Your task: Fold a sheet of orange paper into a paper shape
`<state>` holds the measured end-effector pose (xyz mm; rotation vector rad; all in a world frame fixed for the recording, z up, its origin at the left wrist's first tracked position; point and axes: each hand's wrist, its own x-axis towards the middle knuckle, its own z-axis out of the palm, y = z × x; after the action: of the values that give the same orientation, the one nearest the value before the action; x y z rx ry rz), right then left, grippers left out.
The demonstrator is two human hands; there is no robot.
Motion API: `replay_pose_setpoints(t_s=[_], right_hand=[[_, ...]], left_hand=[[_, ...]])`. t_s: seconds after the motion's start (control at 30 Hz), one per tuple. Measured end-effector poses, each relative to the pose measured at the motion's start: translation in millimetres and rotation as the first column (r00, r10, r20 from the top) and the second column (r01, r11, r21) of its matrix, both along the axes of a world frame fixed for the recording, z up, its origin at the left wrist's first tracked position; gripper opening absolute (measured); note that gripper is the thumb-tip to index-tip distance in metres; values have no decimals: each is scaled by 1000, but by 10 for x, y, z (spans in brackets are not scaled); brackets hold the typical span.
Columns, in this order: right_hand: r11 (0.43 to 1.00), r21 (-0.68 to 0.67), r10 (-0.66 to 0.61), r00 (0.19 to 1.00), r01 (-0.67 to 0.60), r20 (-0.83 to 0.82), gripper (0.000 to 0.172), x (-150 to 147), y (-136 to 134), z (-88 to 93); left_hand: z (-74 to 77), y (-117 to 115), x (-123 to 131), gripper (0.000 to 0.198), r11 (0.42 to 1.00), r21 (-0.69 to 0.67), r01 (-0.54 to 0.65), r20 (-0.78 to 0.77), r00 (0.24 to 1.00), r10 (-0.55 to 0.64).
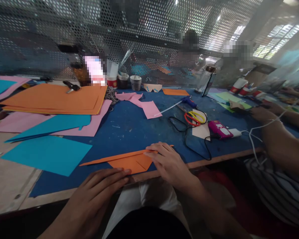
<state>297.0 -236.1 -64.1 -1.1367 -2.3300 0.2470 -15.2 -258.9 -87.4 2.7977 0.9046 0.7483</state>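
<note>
1. The left hand [99,187] lies palm down at the near edge of the bench [119,126], fingers straight and close together, their tips resting on the near left part of an orange paper [132,164].
2. The right hand [170,166] bends over the right end of that paper, fingers close together and touching its folded strip; whether the thumb pinches from beneath, I cannot tell.
3. The orange paper sits at the near edge of the bench, between the two hands, its long narrow strip reaching out to the left above the left hand.
4. To the left lie a blue sheet [48,154] and, farther back, a stack of orange sheets [49,99] bearing a black clip [71,87].
5. Farther back in the middle is a cut pink paper [149,109].
6. On the right are a blue glue gun [189,101], scissors [189,122] with red and yellow handles, and a magenta box [220,129] beside a black cord [185,141].
7. At the far right, a co-worker's hand [260,114] is near a brownish scrap [235,105].
</note>
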Motion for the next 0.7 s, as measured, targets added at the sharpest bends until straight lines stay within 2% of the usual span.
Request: replay_pose_setpoints(t_s=[0.47,0.6,0.7], right_hand=[[1000,18,0,1000,1,-30,37,-1,7,-16],[1000,20,4,999,-3,-36,38,-2,4,-20],[1000,16,4,999,-4,-40,39,-4,6,-24]], left_hand=[[-11,-71,18,65,999,-33,-25,4,1000,25],[48,-51,85,53,999,50,-9,-24,1000,10],[75,-75,183,46,992,110,-63,-47,997,69]])
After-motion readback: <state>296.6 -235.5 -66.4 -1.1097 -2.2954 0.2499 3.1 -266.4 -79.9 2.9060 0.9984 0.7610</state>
